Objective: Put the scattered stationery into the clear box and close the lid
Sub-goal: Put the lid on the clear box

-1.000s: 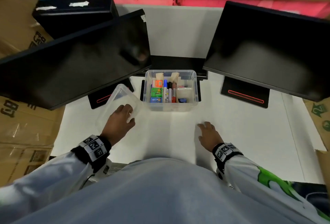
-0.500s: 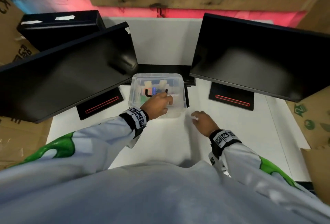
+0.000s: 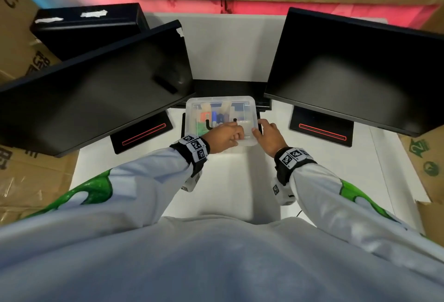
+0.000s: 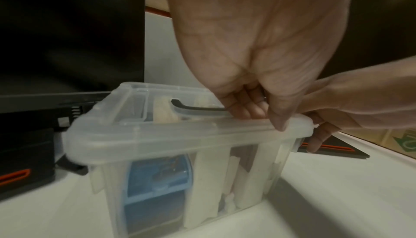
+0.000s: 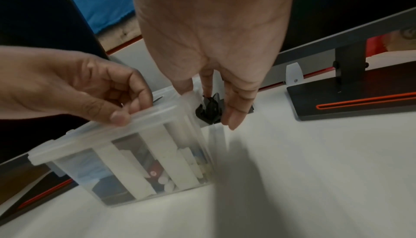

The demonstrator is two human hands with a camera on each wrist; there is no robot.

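The clear box [image 3: 247, 142] stands on the white table between two monitor bases, with its clear lid [image 3: 242, 107] lying on top. Markers [image 3: 217, 116] and a blue case [image 4: 157, 179] show through the plastic. My left hand [image 3: 225, 135] grips the lid's near edge by the black handle [image 4: 198, 108], thumb on the front rim and fingers curled on top. My right hand [image 3: 262, 131] arches over the box's right end. Its straight fingers [image 5: 234, 117] point down against the black latch [image 5: 209, 112], and its thumb sits at the lid's corner.
A dark monitor [image 3: 96, 90] overhangs the left of the box and another [image 3: 355, 73] the right, each on a black base with a red stripe. A third black monitor [image 3: 89, 27] lies back left. Cardboard boxes [image 3: 28, 176] flank the table [image 3: 228, 181].
My left hand brought the lid from the table left of the box and set it on the box. My right hand left the table and moved up to the box's right end.
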